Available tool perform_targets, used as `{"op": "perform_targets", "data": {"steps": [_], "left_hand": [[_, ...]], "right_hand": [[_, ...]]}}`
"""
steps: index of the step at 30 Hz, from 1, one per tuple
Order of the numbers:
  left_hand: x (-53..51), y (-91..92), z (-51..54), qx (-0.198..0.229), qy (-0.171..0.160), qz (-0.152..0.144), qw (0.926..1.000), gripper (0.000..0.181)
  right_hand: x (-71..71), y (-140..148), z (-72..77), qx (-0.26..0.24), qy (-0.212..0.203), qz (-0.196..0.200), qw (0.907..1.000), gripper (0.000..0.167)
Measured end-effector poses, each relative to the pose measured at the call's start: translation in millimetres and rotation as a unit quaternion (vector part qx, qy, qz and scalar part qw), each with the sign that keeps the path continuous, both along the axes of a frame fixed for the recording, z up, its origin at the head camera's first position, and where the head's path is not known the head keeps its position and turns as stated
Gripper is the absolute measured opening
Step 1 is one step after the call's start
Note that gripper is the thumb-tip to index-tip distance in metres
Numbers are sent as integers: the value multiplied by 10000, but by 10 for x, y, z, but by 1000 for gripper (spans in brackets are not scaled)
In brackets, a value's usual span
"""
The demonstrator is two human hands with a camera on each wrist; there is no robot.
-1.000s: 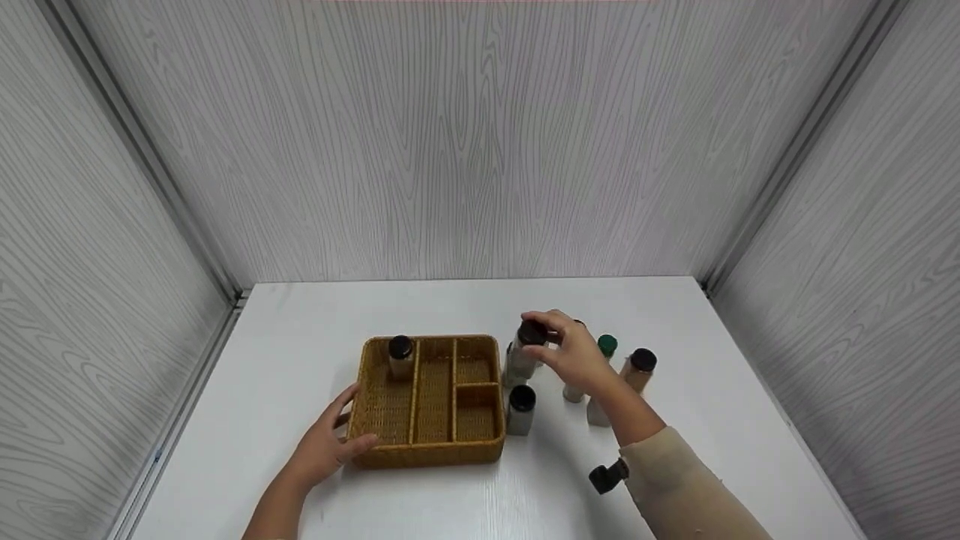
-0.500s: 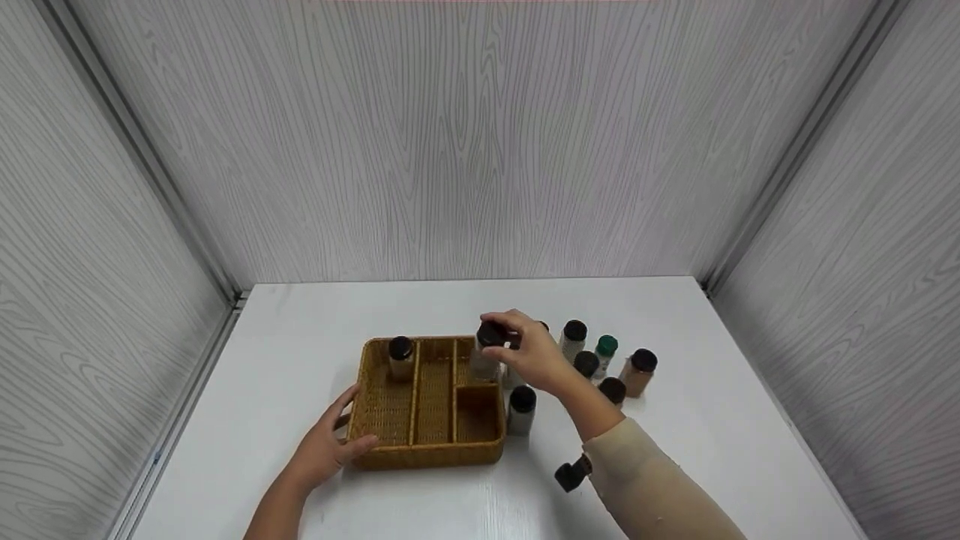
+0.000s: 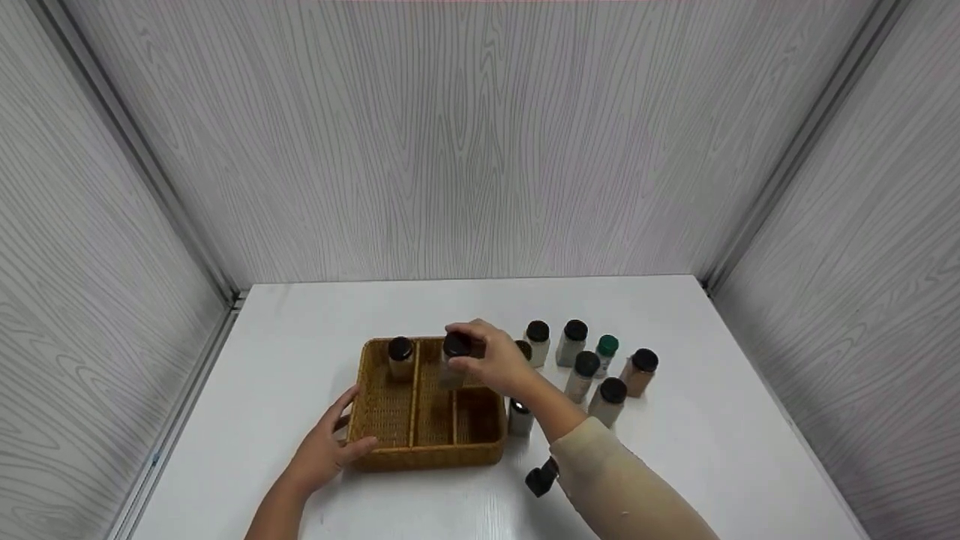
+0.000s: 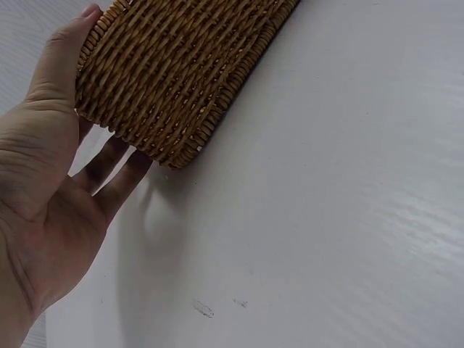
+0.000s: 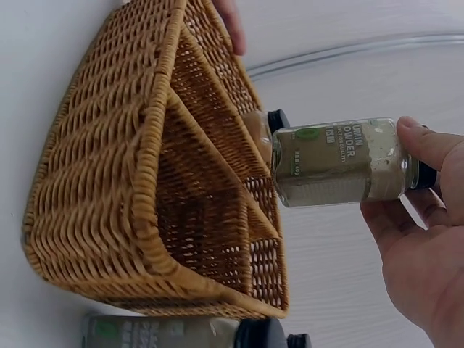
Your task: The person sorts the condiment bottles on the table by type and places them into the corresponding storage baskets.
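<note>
My right hand (image 3: 501, 365) pinches a glass spice jar (image 5: 337, 163) by its black-capped end. The right wrist view shows brown powder and a label reading partly "umin powder". This jar is held above the middle section of a brown wicker basket (image 3: 427, 456) with dividers. Another black-capped jar (image 3: 401, 358) stands in the basket's left section, at the back. My left hand (image 3: 321, 451) holds the basket at its left front corner; in the left wrist view the thumb lies over the rim (image 4: 101, 36) and the other fingers are against the outside, partly hidden.
Right of the basket stand several spice jars, among them a green-capped one (image 3: 607, 354), a reddish-brown one (image 3: 639, 373) and one (image 3: 520, 420) close to the basket's right wall. White panels enclose the white table (image 3: 420, 502) at the back and sides.
My right hand has carried the jar leftward, from among the jars on the right, across the basket's right wall to over the middle section. My left hand and the basket stay nearly still.
</note>
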State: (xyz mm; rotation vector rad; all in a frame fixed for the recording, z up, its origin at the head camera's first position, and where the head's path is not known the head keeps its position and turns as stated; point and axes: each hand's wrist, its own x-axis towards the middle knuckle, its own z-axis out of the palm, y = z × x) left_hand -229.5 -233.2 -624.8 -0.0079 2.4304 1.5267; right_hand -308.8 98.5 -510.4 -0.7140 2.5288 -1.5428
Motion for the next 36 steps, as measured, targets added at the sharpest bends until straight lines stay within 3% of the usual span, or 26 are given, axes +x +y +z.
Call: {"op": "perform_targets", "data": {"steps": [11, 20, 36], "left_hand": [[36, 13, -31, 75, -97, 68, 9999, 110], [44, -3, -25, 81, 22, 86, 9999, 111], [38, 13, 3, 191, -58, 159, 9997, 110]], "right_hand": [[-37, -159, -303, 337, 198, 38, 9992, 52], [-88, -247, -381, 701, -6, -174, 9974, 54], [-258, -314, -502, 866, 137, -396, 9954, 48]]}}
